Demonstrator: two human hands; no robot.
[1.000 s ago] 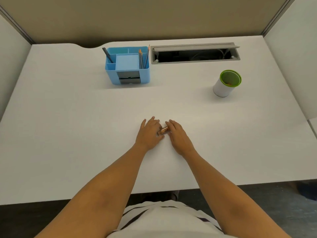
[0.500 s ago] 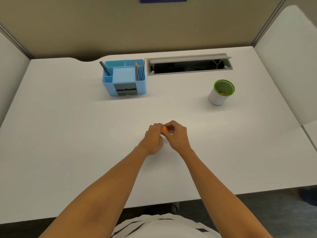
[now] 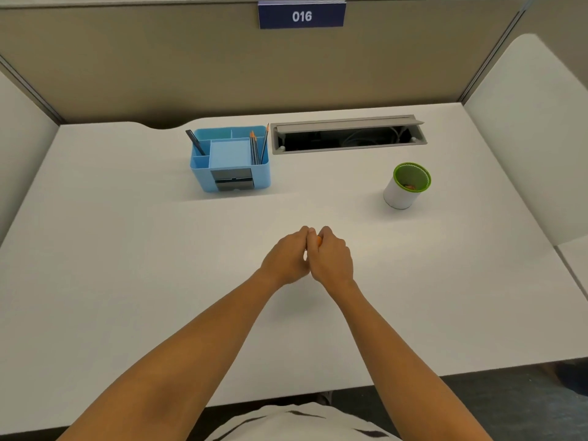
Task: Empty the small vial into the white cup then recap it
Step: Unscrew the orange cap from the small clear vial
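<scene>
Pinching the small vial (image 3: 319, 239) between both sets of fingertips, I have my left hand (image 3: 288, 257) and right hand (image 3: 332, 259) curled knuckle to knuckle over the middle of the desk (image 3: 127, 249). Only a sliver of orange shows between my fingers; the rest of the vial is buried inside my grip, so I cannot tell whether its cap is on or off, or which hand has which end. From how my hands meet, I judge its long axis runs roughly from one hand to the other, crosswise in front of me.

The white cup (image 3: 401, 193) with the green rim stands upright, beyond my fingertips and off to the right, well apart from them. Something small and orange seems to lie at its bottom. My right hand is the nearer one to it, so I reckon the pour falls to that hand: the vial's open end must travel forward and rightward from where my fingers are, then tip over the rim.

The blue organizer (image 3: 230, 160) sits beyond my left fingers, well clear of that path, and the cable slot (image 3: 348, 135) lies farther back still.
</scene>
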